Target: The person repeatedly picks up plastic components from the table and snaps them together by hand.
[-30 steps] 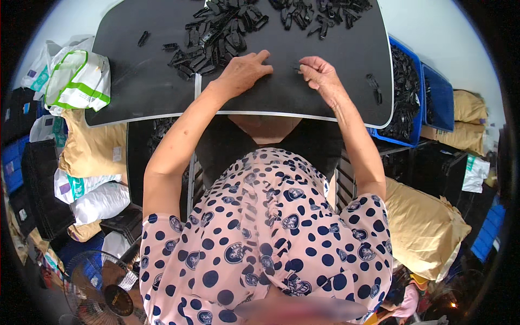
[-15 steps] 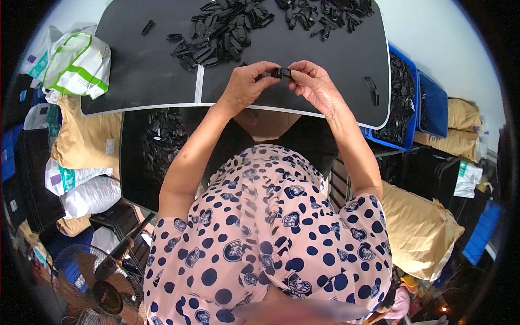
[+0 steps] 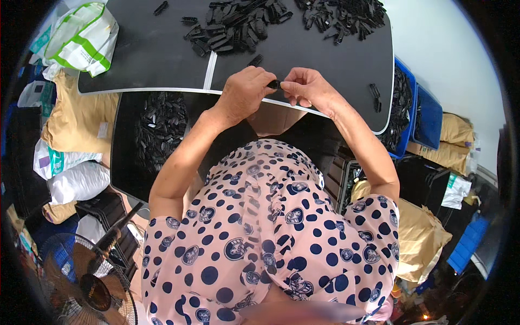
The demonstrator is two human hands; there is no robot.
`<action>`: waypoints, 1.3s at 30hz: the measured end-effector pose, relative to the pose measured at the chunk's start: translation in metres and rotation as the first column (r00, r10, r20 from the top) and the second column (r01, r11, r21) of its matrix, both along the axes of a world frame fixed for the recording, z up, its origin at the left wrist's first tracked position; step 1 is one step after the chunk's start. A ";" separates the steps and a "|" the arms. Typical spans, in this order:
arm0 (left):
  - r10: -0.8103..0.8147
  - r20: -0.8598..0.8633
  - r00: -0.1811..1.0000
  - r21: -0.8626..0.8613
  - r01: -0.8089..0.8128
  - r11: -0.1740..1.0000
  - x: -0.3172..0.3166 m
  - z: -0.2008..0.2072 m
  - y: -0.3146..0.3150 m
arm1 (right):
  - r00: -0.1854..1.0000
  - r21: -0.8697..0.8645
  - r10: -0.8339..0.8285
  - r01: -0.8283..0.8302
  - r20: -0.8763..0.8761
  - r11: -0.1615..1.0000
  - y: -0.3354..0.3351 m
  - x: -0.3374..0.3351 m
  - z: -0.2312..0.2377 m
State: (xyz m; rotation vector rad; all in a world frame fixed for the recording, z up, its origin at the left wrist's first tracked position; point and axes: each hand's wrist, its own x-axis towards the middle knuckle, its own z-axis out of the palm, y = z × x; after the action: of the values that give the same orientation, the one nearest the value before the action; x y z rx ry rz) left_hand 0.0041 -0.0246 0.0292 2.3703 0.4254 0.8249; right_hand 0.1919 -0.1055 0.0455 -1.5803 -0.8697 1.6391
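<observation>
Between my two hands is a small black plastic piece (image 3: 274, 84), held over the near edge of the black table (image 3: 157, 65). My left hand (image 3: 242, 93) is closed round its left end, and the fingers hide most of it. The thumb and index finger of my right hand (image 3: 313, 93) pinch the right end, while the other fingers curl below. Just beyond my left hand lies a loose black piece (image 3: 255, 60). Farther back are a pile of black plastic pieces (image 3: 238, 27) and a second pile (image 3: 346, 19) to its right.
Another black piece (image 3: 375, 97) lies near the table's right edge. Beside it stand blue bins (image 3: 428, 122), one full of black pieces. Below the table's left part, a black tray (image 3: 127, 146) holds more pieces. A white-green bag (image 3: 81, 40) and a fan (image 3: 89, 281) are at left.
Both hands have drawn slightly closer to my body, and the held piece now shows less between the fingers. The loose piece by my left hand is more visible. The whole view has shifted a little.
</observation>
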 end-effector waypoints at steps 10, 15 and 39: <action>0.111 0.166 0.980 -0.524 -0.008 0.851 -0.022 -0.015 -0.007 | 0.789 -0.046 -0.031 0.004 -0.614 0.999 0.000 -0.026 -0.030; 0.248 0.180 0.952 -0.896 0.055 0.440 -0.024 -0.015 -0.022 | 0.671 0.145 0.219 -0.165 -0.709 0.975 -0.003 -0.036 -0.039; 0.679 -0.234 0.696 0.387 -0.574 0.721 -0.150 -0.015 0.031 | 0.059 0.279 -0.273 -0.168 0.960 0.946 0.027 0.203 -0.105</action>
State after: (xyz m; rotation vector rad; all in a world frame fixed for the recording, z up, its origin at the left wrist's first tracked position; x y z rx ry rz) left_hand -0.1459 0.0061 0.0137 2.6757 1.4453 0.7622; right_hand 0.3949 -0.0786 -0.0591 -2.3770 -1.6007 -0.1019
